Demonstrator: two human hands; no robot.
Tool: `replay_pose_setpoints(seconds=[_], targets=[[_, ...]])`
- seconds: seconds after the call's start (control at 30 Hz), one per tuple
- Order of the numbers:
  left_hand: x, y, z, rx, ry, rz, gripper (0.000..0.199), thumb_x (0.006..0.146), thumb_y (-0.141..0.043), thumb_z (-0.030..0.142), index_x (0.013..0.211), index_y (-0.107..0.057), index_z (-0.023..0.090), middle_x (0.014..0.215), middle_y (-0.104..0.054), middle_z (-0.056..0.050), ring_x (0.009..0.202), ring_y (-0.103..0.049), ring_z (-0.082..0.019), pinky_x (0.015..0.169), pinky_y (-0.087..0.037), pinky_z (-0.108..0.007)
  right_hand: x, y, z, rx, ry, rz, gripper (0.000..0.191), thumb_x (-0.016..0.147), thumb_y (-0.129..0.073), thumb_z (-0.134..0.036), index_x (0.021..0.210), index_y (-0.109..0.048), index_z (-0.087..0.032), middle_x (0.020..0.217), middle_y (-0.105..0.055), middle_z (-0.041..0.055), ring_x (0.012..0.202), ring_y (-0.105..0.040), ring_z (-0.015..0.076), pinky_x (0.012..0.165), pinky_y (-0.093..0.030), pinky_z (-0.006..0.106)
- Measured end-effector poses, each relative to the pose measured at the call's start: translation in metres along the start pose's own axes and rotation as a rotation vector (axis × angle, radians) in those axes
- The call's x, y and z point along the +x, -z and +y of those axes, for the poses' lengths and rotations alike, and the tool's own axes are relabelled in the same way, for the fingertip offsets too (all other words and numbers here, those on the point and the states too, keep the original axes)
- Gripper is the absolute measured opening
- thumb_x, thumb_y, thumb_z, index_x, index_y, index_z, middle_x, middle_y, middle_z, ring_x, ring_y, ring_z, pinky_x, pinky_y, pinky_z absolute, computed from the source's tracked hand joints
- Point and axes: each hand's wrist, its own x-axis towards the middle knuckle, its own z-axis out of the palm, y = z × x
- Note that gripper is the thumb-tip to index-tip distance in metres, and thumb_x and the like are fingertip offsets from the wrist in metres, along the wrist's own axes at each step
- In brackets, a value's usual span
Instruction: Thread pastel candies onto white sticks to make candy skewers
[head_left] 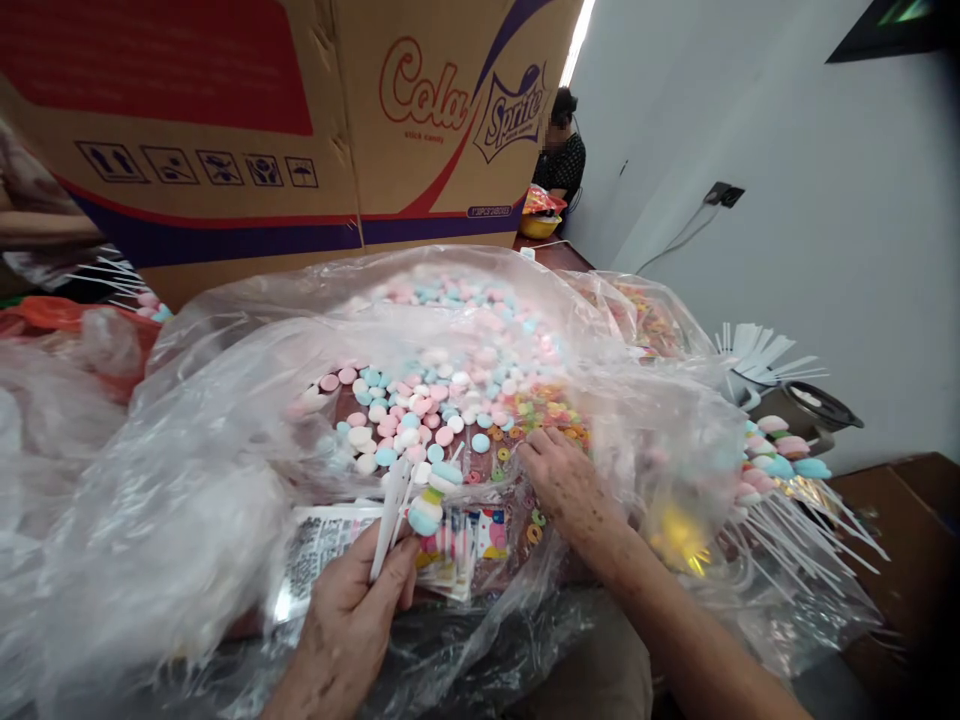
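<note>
My left hand (358,590) is closed around several white sticks (391,510) and a candy skewer (427,505). Blue, white and pink marshmallow discs, with green and yellow ring candy between them, are threaded on that skewer. My right hand (559,475) is at the edge of a heap of small coloured ring candies (551,405). Its fingers are bent together; what lies between the fingertips is hidden. Beyond both hands a spread of pastel marshmallow discs (420,405) lies in and before an opened clear plastic bag (247,340). Printed packets (491,533) lie just below the ring candies.
A large cardboard box (262,210) stands behind the bag. At right are a bundle of finished candy skewers (780,465), a holder of white sticks (754,350) and a dark lidded pot (802,405). Another person (566,150) sits at the back; someone's arm (49,228) shows at left.
</note>
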Motion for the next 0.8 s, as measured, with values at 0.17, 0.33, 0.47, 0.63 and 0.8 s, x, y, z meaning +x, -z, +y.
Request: replay_pose_setpoints(seconds=[0.17, 0.33, 0.47, 0.63, 0.8], targets=[[0.000, 0.001, 0.001, -0.046, 0.017, 0.014, 0.027, 0.084, -0.059, 0.036, 0.062, -0.058, 0.021, 0.048, -0.048, 0.005, 0.049, -0.044, -0.014, 0.049, -0.035, -0.024, -0.005, -0.006, 0.003, 0.038, 0.051, -0.030, 0.018, 0.084, -0.053, -0.003, 0.094, -0.060, -0.015, 0.101, -0.063, 0.0101, 0.093, -0.057, 0.0248, 0.079, -0.042, 0.033], [-0.001, 0.000, 0.005, 0.005, -0.009, 0.003, 0.028, 0.083, -0.058, 0.033, 0.057, -0.058, 0.021, 0.049, -0.051, 0.004, 0.050, -0.047, -0.014, 0.051, -0.037, -0.024, 0.004, -0.014, 0.006, 0.217, -0.079, 0.035, 0.015, 0.087, -0.048, -0.006, 0.091, -0.058, -0.017, 0.091, -0.063, 0.0063, 0.081, -0.058, 0.0191, 0.072, -0.041, 0.028], [-0.001, -0.001, 0.004, 0.026, -0.010, -0.009, 0.030, 0.086, -0.054, 0.034, 0.058, -0.057, 0.022, 0.049, -0.050, 0.005, 0.051, -0.046, -0.015, 0.052, -0.036, -0.025, 0.017, -0.016, 0.002, 0.408, -0.081, 0.131, 0.016, 0.088, -0.047, -0.008, 0.091, -0.059, -0.018, 0.091, -0.062, 0.0051, 0.083, -0.057, 0.0171, 0.074, -0.041, 0.026], [-0.001, 0.000, 0.002, 0.047, 0.022, -0.048, 0.028, 0.088, -0.051, 0.036, 0.065, -0.060, 0.022, 0.050, -0.049, 0.005, 0.051, -0.046, -0.016, 0.053, -0.035, -0.025, 0.025, -0.022, -0.002, 0.399, -0.019, 0.039, 0.018, 0.090, -0.046, -0.008, 0.087, -0.061, -0.017, 0.090, -0.063, 0.0068, 0.085, -0.057, 0.0174, 0.076, -0.042, 0.026], [-0.001, -0.002, 0.004, 0.101, 0.035, -0.067, 0.029, 0.088, -0.051, 0.038, 0.065, -0.059, 0.022, 0.050, -0.048, 0.006, 0.051, -0.046, -0.015, 0.052, -0.035, -0.025, 0.025, -0.021, -0.008, 0.366, -0.080, 0.055, 0.017, 0.088, -0.047, -0.007, 0.087, -0.062, -0.016, 0.091, -0.066, 0.0088, 0.088, -0.058, 0.0188, 0.078, -0.043, 0.027]])
